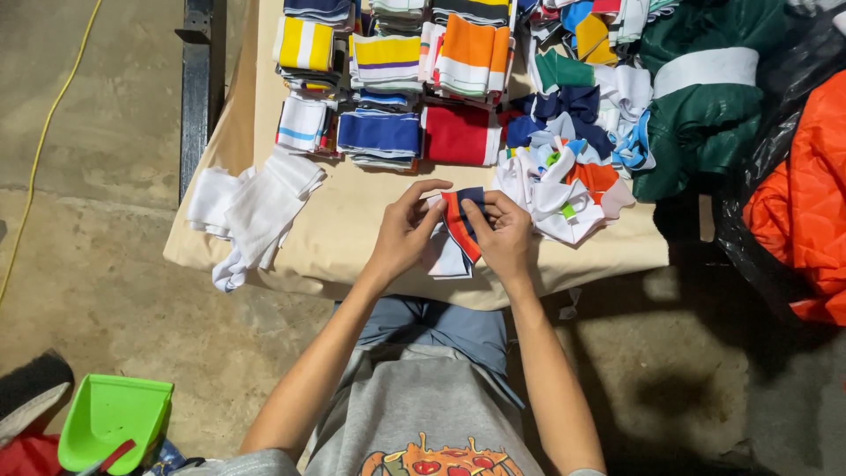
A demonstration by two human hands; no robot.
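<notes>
1. Left hand [404,231] and right hand [505,234] both pinch one striped cuff [460,225], fingers pressed on it from either side
2. The cuff sits between the hands above the table's [352,220] near edge, its long axis running away from the body; both hands are equally near
3. White cloths [256,211] lie left; a loose pile [564,181] right
4. Folded stacks [388,88] line the far side
</notes>
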